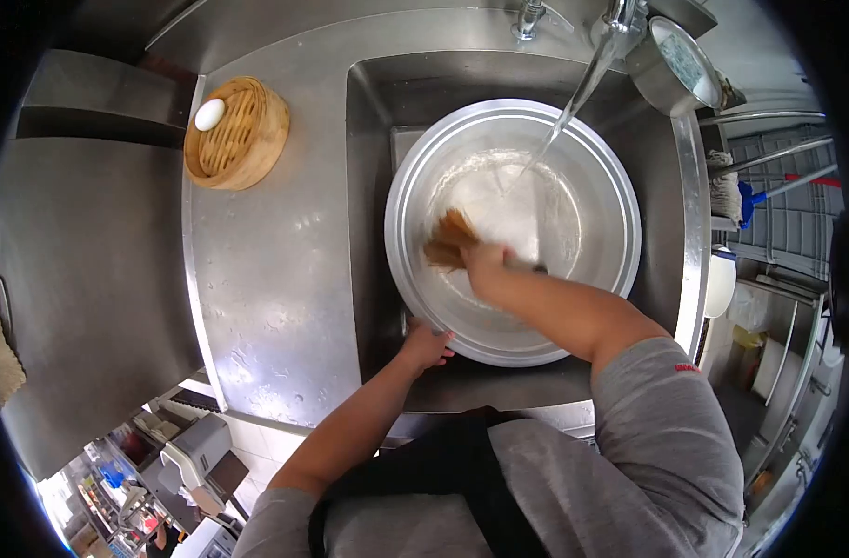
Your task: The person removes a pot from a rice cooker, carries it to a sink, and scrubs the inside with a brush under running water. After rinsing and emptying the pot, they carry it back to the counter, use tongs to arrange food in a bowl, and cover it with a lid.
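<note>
A large round metal basin [596,223] sits in the steel sink, with water running into it from a faucet [620,17] above. My right hand [485,263] is inside the basin, closed around a brown bristle brush [452,240], whose spread bristles are at the basin's left inner side. The hand and brush are slightly blurred. At the lower left rim, my left hand [428,344] holds the basin's edge, its fingertips over the rim and the rest outside.
A bamboo steamer [257,149] with a white egg-like object [209,114] stands on the steel counter [285,279] at left. A metal pot [649,79] hangs over the sink's back right corner. Shelving and a blue-headed tool [748,203] are at right.
</note>
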